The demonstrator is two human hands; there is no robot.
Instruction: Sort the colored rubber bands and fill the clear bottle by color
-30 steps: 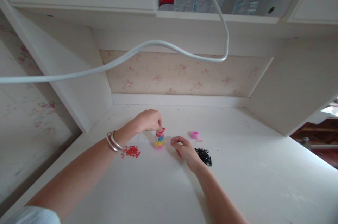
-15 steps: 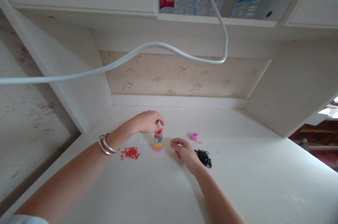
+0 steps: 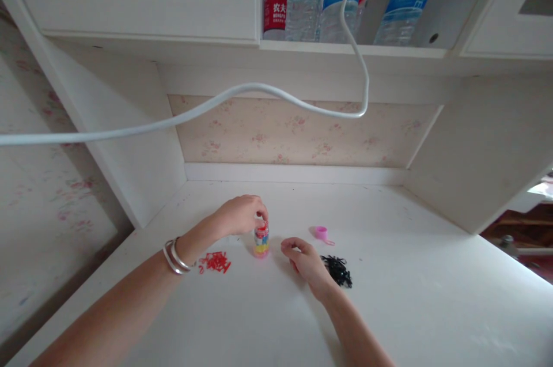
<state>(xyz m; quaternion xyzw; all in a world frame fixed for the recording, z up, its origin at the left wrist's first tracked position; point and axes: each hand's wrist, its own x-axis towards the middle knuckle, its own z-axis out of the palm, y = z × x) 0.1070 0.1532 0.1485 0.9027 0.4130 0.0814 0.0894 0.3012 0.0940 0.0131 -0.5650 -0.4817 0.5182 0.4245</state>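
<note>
A small clear jar (image 3: 261,245) stands upright on the white tabletop, with layers of pink, yellow, blue and red small rubber bands showing through its wall. Over its mouth my left hand (image 3: 242,214) reaches from the left, fingertips pinched on red rubber bands (image 3: 261,227) at the top. My right hand (image 3: 305,260) rests just right of the jar, apart from it; thumb and fingers are closed together, and what they hold, if anything, is hidden. A loose pile of red rubber bands (image 3: 216,262) lies left of the jar. Black rubber bands (image 3: 338,271) are heaped beside my right wrist.
A pink cap (image 3: 321,233) with a loop lies behind the black heap. White cable (image 3: 254,88) hangs across the view above the tabletop (image 3: 259,321). Water bottles (image 3: 305,7) stand on an overhead shelf, and side panels enclose the desk's back.
My left fingertips have come down onto the jar's mouth, where red bands stuck up before. The right hand stays nearly where it was. The camera view has tilted slightly upward.
</note>
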